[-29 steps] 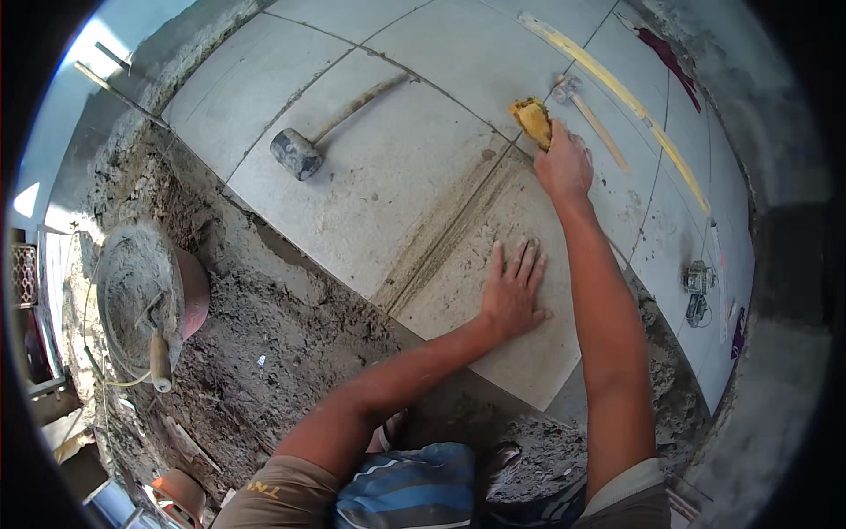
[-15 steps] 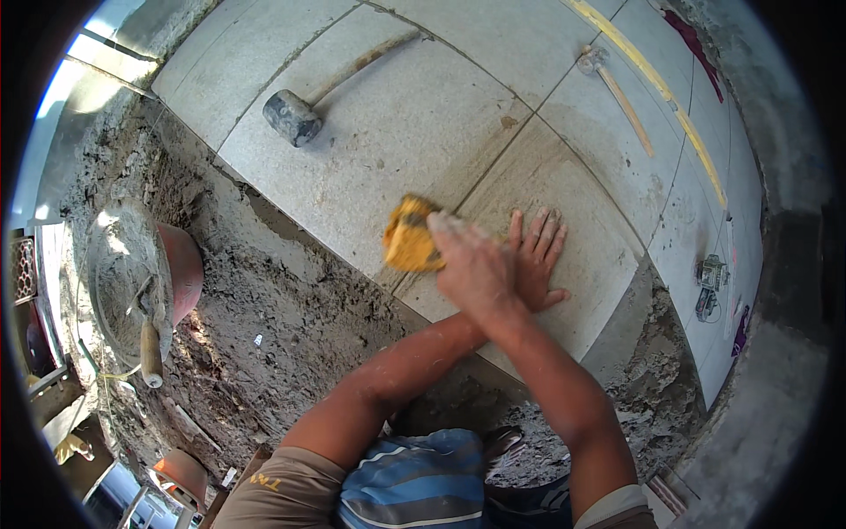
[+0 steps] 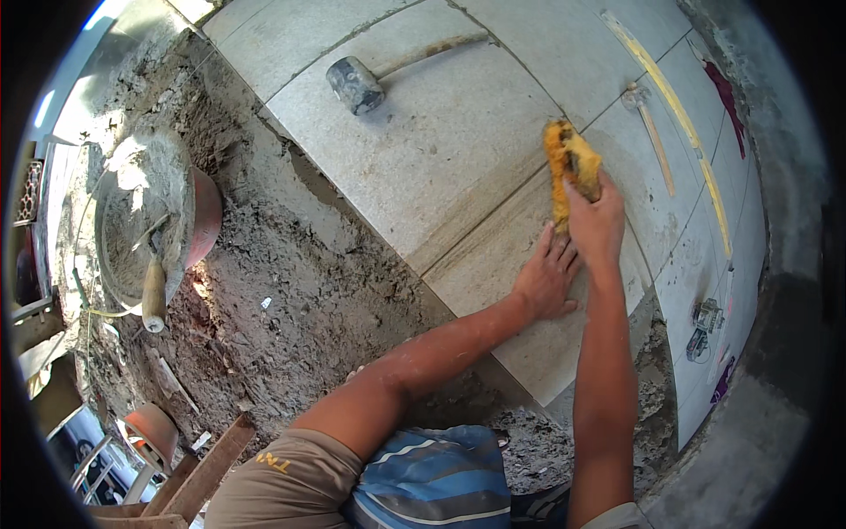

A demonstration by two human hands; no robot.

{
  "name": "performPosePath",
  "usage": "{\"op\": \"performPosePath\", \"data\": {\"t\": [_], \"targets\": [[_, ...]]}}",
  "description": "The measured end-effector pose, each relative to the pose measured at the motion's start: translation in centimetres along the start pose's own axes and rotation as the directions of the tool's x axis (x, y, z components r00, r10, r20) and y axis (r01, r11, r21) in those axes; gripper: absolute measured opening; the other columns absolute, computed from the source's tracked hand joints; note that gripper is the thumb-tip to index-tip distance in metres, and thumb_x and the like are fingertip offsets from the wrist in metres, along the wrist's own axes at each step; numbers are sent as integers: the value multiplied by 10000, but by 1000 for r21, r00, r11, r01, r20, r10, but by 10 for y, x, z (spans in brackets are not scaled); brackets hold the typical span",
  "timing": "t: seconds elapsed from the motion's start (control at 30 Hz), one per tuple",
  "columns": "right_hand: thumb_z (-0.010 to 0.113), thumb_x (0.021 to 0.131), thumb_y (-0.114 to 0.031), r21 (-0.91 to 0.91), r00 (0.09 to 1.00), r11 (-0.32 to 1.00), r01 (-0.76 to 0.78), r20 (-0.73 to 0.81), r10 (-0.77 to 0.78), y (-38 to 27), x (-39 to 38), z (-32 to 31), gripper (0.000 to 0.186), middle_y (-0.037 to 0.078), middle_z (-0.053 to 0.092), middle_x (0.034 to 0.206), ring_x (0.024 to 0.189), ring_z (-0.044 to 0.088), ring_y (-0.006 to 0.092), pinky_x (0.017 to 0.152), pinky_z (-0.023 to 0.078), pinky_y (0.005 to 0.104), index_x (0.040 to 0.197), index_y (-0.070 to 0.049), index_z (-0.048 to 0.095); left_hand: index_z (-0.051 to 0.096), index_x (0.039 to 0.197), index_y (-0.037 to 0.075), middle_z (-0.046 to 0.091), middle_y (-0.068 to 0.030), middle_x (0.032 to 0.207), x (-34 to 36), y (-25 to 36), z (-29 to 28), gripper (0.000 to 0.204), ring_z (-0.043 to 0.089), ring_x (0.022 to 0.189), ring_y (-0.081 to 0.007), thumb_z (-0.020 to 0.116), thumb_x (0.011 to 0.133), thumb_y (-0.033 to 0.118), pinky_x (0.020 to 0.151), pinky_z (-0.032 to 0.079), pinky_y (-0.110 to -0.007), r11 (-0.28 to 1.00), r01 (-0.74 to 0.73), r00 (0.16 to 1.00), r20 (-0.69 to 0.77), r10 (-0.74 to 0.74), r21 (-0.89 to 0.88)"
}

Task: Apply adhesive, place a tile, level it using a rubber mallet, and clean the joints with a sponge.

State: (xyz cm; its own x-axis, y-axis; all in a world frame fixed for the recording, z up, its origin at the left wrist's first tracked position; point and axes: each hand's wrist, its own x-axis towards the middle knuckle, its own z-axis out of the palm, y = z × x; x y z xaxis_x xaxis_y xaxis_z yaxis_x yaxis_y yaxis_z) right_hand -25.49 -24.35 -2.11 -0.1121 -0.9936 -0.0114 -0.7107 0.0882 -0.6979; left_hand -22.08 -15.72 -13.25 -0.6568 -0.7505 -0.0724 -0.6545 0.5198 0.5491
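A yellow sponge [image 3: 558, 167], dark with dirt in places, is pinched in my right hand [image 3: 599, 225] at the joint between two pale floor tiles. My left hand [image 3: 548, 280] presses on the nearer tile [image 3: 551, 348], palm down, fingers spread and pointing toward the sponge. Its fingertips are close to the sponge's lower end; whether they touch is hard to make out. Brownish wet smears run along the joint. On the large tile [image 3: 423, 150] beyond lies a black-headed rubber mallet [image 3: 355, 85] with a wooden handle.
Rough wet mortar [image 3: 300, 291] covers the ground to the left. A reddish bucket [image 3: 204, 216] of mortar stands there, with a wooden-handled trowel [image 3: 153, 291] in it. At right lie a hammer [image 3: 652, 137], a yellow strip [image 3: 679, 115] and a small greenish device [image 3: 705, 317].
My right hand has swept the sponge rightward and away along the tile joint, so my forearms no longer cross. My left hand stays flat on the tile. The view has shifted somewhat.
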Motion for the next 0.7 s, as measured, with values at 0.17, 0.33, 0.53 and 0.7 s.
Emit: {"op": "performPosePath", "data": {"t": [0.17, 0.33, 0.53, 0.7], "targets": [[682, 942, -171, -293, 980, 939, 181, 138, -145, -33, -35, 78, 429, 248, 755, 1098, 1033, 742, 420, 913, 585, 471, 1355, -65, 641, 341, 1625, 38, 328, -164, 1691, -5, -45, 72, 1030, 195, 1607, -334, 560, 891, 727, 1314, 14, -579, 814, 350, 783, -622, 18, 463], [721, 924, -171, 75, 757, 997, -3, 652, -47, -61, -135, 102, 439, 252, 746, 1117, 1099, 718, 420, 940, 563, 466, 1340, -50, 647, 341, 1617, 6, 330, -189, 1684, -5, -9, 2, 1070, 203, 1603, -345, 583, 876, 738, 1311, 33, -592, 998, 18, 957, -289, 1, 63], [696, 946, -98, 462, 827, 872, -162, 546, -135, -47, -108, 52, 452, 232, 735, 1217, 1178, 718, 274, 965, 562, 380, 1377, 15, 615, 346, 1617, 13, 347, -198, 1673, 3, 1, 0, 1053, 223, 1595, -355, 603, 869, 708, 1311, 57, -576, 998, -63, 941, -333, 65, 15], [681, 855, 21, 184, 891, 873, 452, -49, -452, -2, -11, 15, 501, 181, 718, 1257, 1162, 693, 347, 1001, 551, 406, 1352, -39, 653, 387, 1607, 78, 385, -168, 1660, -9, -20, 16, 931, 248, 1584, -375, 577, 901, 653, 1288, 105, -608, 993, -45, 944, -329, 5, -113]]}}
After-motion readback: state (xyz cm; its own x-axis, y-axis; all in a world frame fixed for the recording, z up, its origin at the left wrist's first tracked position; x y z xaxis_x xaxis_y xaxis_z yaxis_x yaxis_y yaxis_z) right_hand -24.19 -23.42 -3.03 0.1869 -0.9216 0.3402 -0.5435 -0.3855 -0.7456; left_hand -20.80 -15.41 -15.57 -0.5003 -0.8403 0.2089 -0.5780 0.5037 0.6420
